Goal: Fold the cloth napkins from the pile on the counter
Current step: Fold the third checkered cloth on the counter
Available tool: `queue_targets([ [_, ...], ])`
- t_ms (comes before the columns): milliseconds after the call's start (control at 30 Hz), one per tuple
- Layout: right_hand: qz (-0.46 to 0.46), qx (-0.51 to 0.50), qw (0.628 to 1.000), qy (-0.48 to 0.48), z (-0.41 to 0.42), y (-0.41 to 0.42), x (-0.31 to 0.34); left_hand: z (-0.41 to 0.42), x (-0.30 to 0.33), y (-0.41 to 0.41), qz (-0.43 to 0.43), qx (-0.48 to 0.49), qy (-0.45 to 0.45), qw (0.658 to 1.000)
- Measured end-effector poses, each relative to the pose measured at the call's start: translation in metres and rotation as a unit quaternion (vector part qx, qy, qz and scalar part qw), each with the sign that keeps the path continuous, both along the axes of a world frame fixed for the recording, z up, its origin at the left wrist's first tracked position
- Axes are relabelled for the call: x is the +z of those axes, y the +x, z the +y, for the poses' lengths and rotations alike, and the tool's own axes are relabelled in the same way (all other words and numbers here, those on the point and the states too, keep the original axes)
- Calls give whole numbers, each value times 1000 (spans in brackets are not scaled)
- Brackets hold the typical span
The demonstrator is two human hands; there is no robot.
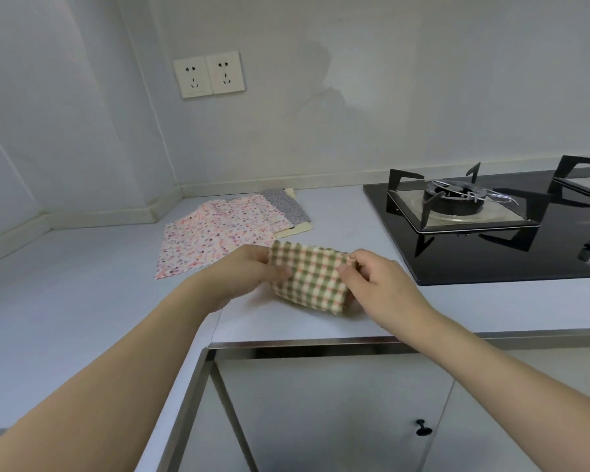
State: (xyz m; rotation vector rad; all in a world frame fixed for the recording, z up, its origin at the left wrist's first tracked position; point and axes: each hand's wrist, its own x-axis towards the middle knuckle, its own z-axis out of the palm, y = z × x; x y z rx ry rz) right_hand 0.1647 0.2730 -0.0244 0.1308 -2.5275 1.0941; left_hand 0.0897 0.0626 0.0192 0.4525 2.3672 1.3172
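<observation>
While both of my hands are out over the near part of the counter (pixel 82 301), the green checked napkin (pixel 312 279) sits right between them, already folded into a small thick rectangle. Its lower edge looks to rest on the counter just back from the front lip, and its upper edge is lifted toward me by my fingers. My left hand (pixel 252 272) pinches the napkin's left end, thumb on the near face and the other fingers curled behind the cloth. My right hand (pixel 377 284) pinches the right end the same way, thumb and forefinger closed on the top right corner, the remaining fingers tucked under and partly hidden by the fabric. Neither hand is spread; both are narrowed down to a pinch on the cloth.

Behind the checked napkin, toward the wall, the pile (pixel 232 233) lies flat on the counter, well apart from my left hand. On top is a pink flowered napkin (pixel 212 240), spread out with a rumpled far edge. A grey dotted napkin (pixel 286 207) shows from under its right side, and a pale yellow edge (pixel 295 229) peeks out below that. To the right of my right hand, the black gas hob (pixel 491 233) takes up the counter.
</observation>
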Motion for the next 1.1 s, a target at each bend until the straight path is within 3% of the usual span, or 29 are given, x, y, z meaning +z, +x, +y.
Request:
queue_targets([
  [167,-42,-79,995,39,24,-44,5,42,-15,-39,47,79,-1,996],
  [367,-82,-153,943,285,50,-79,-12,74,-38,-67,169,76,-142,972],
  [500,-36,-143,935,322,52,-80,-28,80,-46,-71,201,80,-196,956],
  [600,-30,-159,943,290,53,-82,-26,80,-41,-67,179,78,-206,959],
  [633,-23,-162,947,275,53,-81,-25,79,-40,-62,207,86,-216,951],
  [700,-15,-169,950,261,54,-79,-25,75,-43,-47,377,108,-224,892],
  [733,-14,-171,950,260,54,-79,-25,73,-44,-37,453,102,-194,864],
  [767,-14,-173,950,259,54,-79,-25,71,-43,-27,483,77,-156,858],
  [833,-20,-173,950,258,55,-79,-24,71,-45,-10,460,-7,-133,878],
  [900,-22,-171,951,258,55,-79,-24,73,-53,-3,436,-55,-195,877],
  [1100,-34,-170,944,282,53,-77,-24,77,-59,-2,332,-14,-230,915],
])
